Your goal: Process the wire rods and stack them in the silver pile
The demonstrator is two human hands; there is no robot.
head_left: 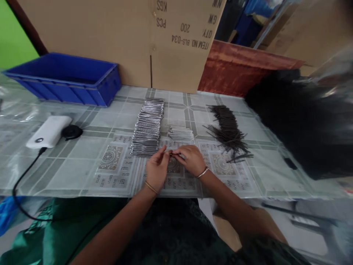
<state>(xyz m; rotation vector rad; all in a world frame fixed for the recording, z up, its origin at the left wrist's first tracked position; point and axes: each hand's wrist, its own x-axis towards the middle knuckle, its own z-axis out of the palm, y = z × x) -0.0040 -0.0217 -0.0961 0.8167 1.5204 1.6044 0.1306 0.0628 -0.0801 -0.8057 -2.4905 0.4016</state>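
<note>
My left hand [156,171] and my right hand [193,161] meet over the printed table mat, fingertips pinched close together. Between them runs a thin dark rod [171,154], mostly covered by the fingers. Just beyond my left hand lies a long row of shiny metal rods [147,127], packed side by side. A smaller bunch of thin pale rods [180,134] rests beyond the fingertips. To the right of my right hand is a loose pile of thin dark rods [227,127], crossed and scattered at its near end.
A blue plastic crate [107,82] stands at the back left. Nearer are a white power bank [49,131] with a black cable and a round black object [72,131]. A cardboard sheet [176,62] stands along the back. A large black bag-like object [300,121] lies at the right.
</note>
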